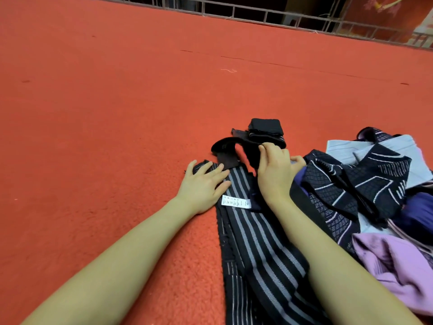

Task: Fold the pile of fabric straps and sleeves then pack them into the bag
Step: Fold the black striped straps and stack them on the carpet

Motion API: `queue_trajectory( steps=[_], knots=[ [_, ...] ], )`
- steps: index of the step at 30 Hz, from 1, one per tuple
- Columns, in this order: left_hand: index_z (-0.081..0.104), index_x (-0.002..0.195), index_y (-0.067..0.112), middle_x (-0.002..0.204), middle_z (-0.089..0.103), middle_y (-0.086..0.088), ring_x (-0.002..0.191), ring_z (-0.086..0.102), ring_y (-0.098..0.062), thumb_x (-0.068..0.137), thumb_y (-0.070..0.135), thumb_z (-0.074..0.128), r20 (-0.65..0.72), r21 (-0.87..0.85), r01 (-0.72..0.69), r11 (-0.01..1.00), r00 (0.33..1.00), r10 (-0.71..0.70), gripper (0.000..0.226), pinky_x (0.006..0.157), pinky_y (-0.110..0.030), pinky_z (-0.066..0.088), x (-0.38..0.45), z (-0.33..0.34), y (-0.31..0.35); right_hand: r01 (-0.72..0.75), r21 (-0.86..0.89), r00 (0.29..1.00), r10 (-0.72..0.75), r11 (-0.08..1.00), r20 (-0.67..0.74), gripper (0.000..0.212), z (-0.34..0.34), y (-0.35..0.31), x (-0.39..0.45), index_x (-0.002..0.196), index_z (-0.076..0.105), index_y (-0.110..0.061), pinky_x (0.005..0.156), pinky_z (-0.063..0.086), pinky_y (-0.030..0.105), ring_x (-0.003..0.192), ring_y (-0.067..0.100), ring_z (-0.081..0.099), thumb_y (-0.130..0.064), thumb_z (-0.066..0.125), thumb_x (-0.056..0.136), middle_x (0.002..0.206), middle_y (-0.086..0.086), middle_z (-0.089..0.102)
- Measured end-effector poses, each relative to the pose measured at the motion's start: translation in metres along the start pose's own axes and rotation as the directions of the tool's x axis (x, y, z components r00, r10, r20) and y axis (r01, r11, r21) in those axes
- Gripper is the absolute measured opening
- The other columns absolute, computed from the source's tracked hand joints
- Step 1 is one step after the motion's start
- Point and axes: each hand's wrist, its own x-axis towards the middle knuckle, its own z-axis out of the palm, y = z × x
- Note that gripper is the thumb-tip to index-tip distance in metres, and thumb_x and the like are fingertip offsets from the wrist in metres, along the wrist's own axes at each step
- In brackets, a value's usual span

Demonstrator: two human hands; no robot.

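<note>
A long black strap with grey stripes [260, 245] lies on the red carpet, running from the bottom edge up to the middle. A white label [236, 202] sits on it. My left hand [202, 184] lies flat, fingers spread, pressing the strap's upper part. My right hand [276, 171] grips the strap's black end flap [228, 146], which curls up and over. Just beyond lies a small folded black bundle [266, 130]. To the right is the pile of dark patterned, white and lilac fabric pieces [365, 184]. No bag is in view.
Red carpet [117, 102] covers the floor to the left and ahead. A metal railing [257, 12] runs along the carpet's far edge. A lilac garment [398, 266] lies at the lower right beside my right forearm.
</note>
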Motion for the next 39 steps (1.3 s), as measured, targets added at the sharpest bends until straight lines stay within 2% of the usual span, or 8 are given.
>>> queue_trajectory(
  steps=[6, 9, 14, 19, 23, 30, 33, 39],
  knots=[
    [0.038, 0.145, 0.028, 0.154, 0.03, 0.007, 0.143, 0.022, -0.013, 0.102, 0.046, 0.02, -0.076, -0.003, 0.0, 1.0, 0.997, 0.0, 0.05, 0.113, -0.04, 0.001, 0.0, 0.002, 0.002, 0.237, 0.006, 0.971, -0.237, 0.971, -0.01, 0.03, -0.025, -0.003, 0.006, 0.085, 0.065, -0.017, 0.078, 0.021, 0.038, 0.074, 0.023, 0.054, -0.03, 0.041, 0.098, 0.07, -0.005, 0.056],
    [0.056, 0.13, 0.016, 0.142, 0.049, 0.0, 0.13, 0.043, -0.017, 0.1, 0.041, 0.035, -0.349, -0.202, 0.071, 0.977, 0.927, -0.139, 0.044, 0.104, -0.034, 0.018, -0.003, -0.001, 0.002, 0.305, 0.01, 0.952, -0.305, 0.952, -0.024, 0.034, -0.037, 0.004, -0.006, 0.087, 0.066, -0.018, 0.075, 0.019, 0.035, 0.075, 0.017, 0.051, -0.033, 0.039, 0.099, 0.071, -0.006, 0.055],
    [0.024, 0.15, 0.026, 0.155, 0.028, 0.004, 0.14, 0.027, -0.013, 0.1, 0.033, 0.044, -0.398, -0.209, 0.028, 0.978, 0.911, -0.111, 0.055, 0.104, -0.033, 0.018, 0.008, -0.027, 0.012, 0.414, 0.041, 0.908, -0.409, 0.909, -0.092, 0.026, -0.07, 0.001, -0.002, 0.092, 0.059, -0.02, 0.074, 0.017, 0.033, 0.079, 0.015, 0.045, -0.031, 0.037, 0.101, 0.076, -0.005, 0.056],
    [0.067, 0.117, 0.018, 0.136, 0.056, 0.0, 0.129, 0.047, -0.019, 0.098, 0.027, 0.047, -0.462, -0.232, -0.148, 0.961, 0.887, 0.025, 0.029, 0.1, -0.036, 0.018, 0.019, -0.041, 0.019, 0.479, -0.021, 0.872, -0.478, 0.878, -0.102, 0.032, -0.096, 0.009, -0.006, 0.089, 0.058, -0.022, 0.074, 0.02, 0.036, 0.079, 0.016, 0.046, -0.034, 0.032, 0.104, 0.076, -0.005, 0.056],
    [0.071, 0.083, 0.009, 0.108, 0.071, -0.008, 0.096, 0.069, -0.022, 0.091, 0.025, 0.044, -0.567, -0.144, -0.244, 0.959, 0.815, 0.122, 0.032, 0.085, -0.029, 0.02, 0.006, -0.051, 0.03, 0.437, -0.036, 0.891, -0.438, 0.899, -0.12, 0.029, -0.114, 0.021, -0.013, 0.091, 0.058, -0.021, 0.074, 0.021, 0.037, 0.079, 0.016, 0.045, -0.031, 0.035, 0.103, 0.076, -0.004, 0.057],
    [0.068, 0.082, 0.007, 0.107, 0.07, -0.01, 0.082, 0.068, -0.023, 0.091, 0.016, 0.049, -0.772, 0.067, -0.263, 0.962, 0.598, 0.217, 0.022, 0.078, -0.034, 0.034, -0.003, -0.094, 0.064, 0.325, -0.005, 0.939, -0.323, 0.946, -0.119, 0.014, -0.137, 0.03, -0.015, 0.092, 0.058, -0.022, 0.075, 0.022, 0.04, 0.083, 0.017, 0.047, -0.026, 0.044, 0.096, 0.081, -0.005, 0.058],
    [0.068, 0.084, 0.007, 0.101, 0.071, -0.009, 0.08, 0.068, -0.024, 0.092, 0.018, 0.048, -0.696, 0.142, -0.351, 0.926, 0.63, 0.346, 0.025, 0.072, -0.033, 0.037, -0.018, -0.075, 0.062, 0.297, -0.068, 0.952, -0.301, 0.952, -0.058, 0.024, -0.139, 0.04, -0.029, 0.083, 0.062, -0.019, 0.077, 0.023, 0.039, 0.081, 0.017, 0.047, -0.027, 0.042, 0.095, 0.08, -0.005, 0.058],
    [0.055, 0.127, 0.016, 0.122, 0.063, -0.001, 0.11, 0.06, -0.024, 0.098, 0.024, 0.048, -0.261, -0.24, -0.235, 0.942, 0.95, 0.17, 0.031, 0.094, -0.035, 0.039, -0.052, -0.033, 0.055, 0.204, -0.186, 0.977, -0.19, 0.961, 0.095, 0.029, -0.145, 0.041, -0.051, 0.062, 0.054, -0.018, 0.078, 0.022, 0.036, 0.068, 0.023, 0.054, -0.032, 0.041, 0.084, 0.061, -0.005, 0.052]
  ],
)
